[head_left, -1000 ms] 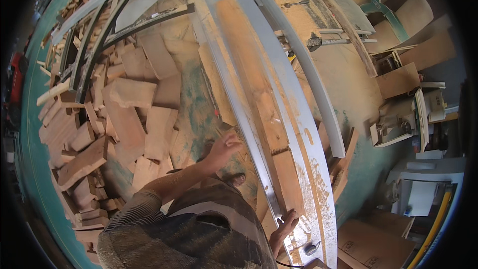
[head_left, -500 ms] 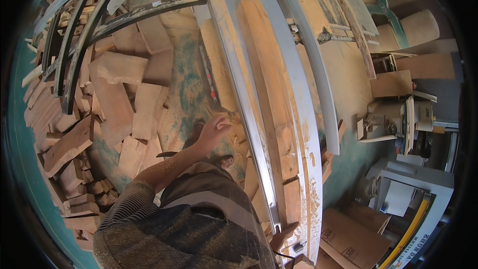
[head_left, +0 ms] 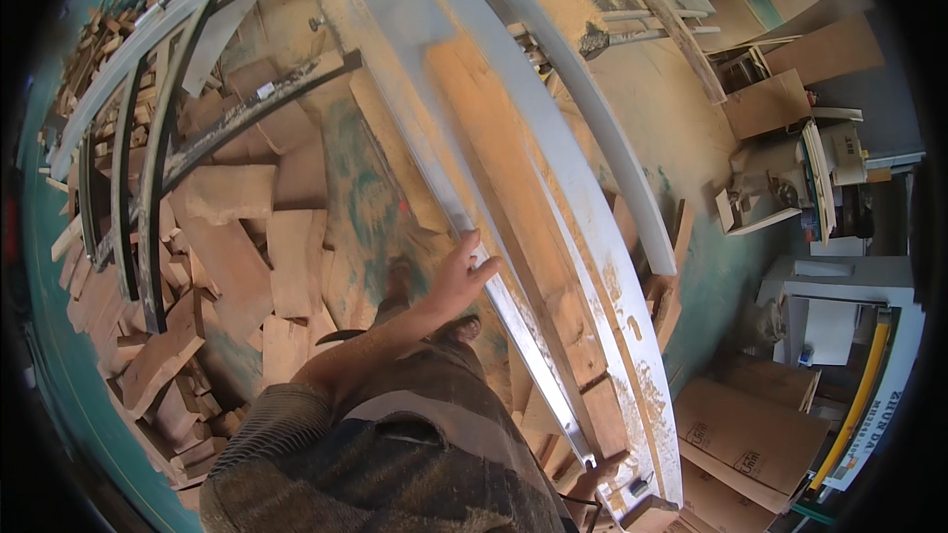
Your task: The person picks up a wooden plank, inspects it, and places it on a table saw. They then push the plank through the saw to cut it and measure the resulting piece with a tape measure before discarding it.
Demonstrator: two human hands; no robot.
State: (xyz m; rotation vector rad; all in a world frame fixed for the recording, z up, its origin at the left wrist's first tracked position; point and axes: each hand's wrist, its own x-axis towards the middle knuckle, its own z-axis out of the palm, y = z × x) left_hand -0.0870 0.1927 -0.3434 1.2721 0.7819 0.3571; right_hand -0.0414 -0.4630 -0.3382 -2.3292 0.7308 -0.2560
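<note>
A long, thick wooden plank [head_left: 513,173] lies along the grey metal machine table [head_left: 592,199], beside a shiny metal rail [head_left: 528,360]. A shorter wood piece [head_left: 604,413] sits in line at its near end. My left hand [head_left: 464,278] reaches over to the rail's left edge, thumb and fingers apart, holding nothing. My right hand [head_left: 594,479] is at the near end of that shorter piece, its fingers against the wood. My body and the table edge partly hide it. A small dark object [head_left: 639,486] rests on the table next to it.
Cut wood offcuts [head_left: 232,247] are heaped on the floor at left, under a black metal frame [head_left: 257,118]. A grey guard bar [head_left: 602,128] runs along the table's right. Cardboard boxes [head_left: 750,434] and a grey machine [head_left: 839,281] stand at the lower right. Sawdust coats surfaces.
My left hand has moved right, from beside the table to the rail, and its curled fingers have spread. My right hand stays at the wood's near end. The whole view has turned slightly.
</note>
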